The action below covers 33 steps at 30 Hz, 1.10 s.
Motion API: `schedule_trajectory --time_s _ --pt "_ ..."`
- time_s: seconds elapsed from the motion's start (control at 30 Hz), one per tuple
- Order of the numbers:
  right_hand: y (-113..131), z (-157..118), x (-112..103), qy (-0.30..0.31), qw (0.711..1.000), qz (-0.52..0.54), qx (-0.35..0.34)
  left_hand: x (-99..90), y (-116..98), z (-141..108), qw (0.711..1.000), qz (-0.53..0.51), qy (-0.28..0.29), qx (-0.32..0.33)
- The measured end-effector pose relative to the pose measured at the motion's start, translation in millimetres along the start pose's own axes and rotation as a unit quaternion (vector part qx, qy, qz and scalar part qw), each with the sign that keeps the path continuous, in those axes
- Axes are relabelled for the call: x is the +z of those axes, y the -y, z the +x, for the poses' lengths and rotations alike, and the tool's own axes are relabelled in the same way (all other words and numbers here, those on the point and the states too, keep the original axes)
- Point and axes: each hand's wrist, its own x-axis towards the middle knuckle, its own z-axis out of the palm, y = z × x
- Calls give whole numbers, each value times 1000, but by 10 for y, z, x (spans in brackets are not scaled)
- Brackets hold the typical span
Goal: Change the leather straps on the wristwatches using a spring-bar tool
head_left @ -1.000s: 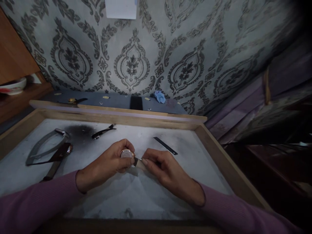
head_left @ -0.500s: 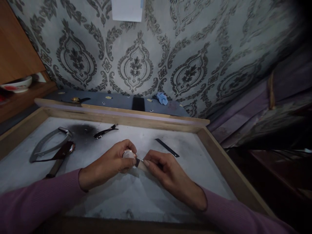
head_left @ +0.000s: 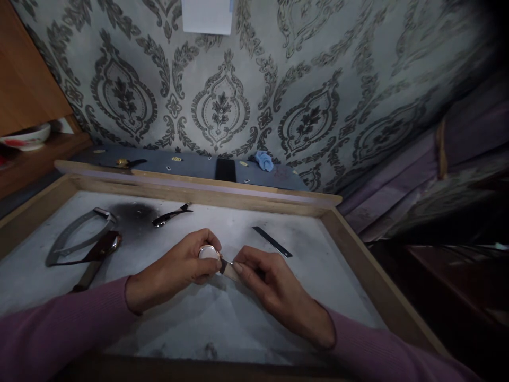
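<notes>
My left hand (head_left: 181, 268) is closed around a round watch (head_left: 209, 252) with a rose-gold rim and a pale face or back turned up. A short dark-and-beige strip (head_left: 229, 270), which looks like the watch's strap, runs from the case towards my right hand (head_left: 270, 278). The fingers of that hand are pinched at the strip, where a small shiny bit shows; what exactly they hold is partly hidden. Beyond my right hand a flat black blade-like strip (head_left: 272, 242) with a slanted end lies on the white surface.
On the left lie a watch with a grey strap (head_left: 81, 233) and one with a brown strap (head_left: 101, 248). A dark watch (head_left: 170, 216) lies further back. Wooden rims (head_left: 199, 188) border the work surface. Behind the far rim are a black phone-like slab (head_left: 225, 170) and a blue cloth (head_left: 264, 161).
Both hands stay almost in place, shifting very slightly left. The watch tilts a little, and its round surface looks plainer and paler now.
</notes>
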Motion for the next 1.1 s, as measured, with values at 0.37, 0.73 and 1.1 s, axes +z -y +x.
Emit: schedule_trajectory --time_s 0.37,0.73,1.1 --pt "7 -6 6 -2 1000 -11 -4 14 -88 -18 999 19 -2 -27" --pt "23 -8 20 -20 999 -25 -10 -33 -73 -8 999 31 24 -16" --pt "-17 -21 38 -26 999 -37 -8 -57 -76 6 998 51 29 -8"
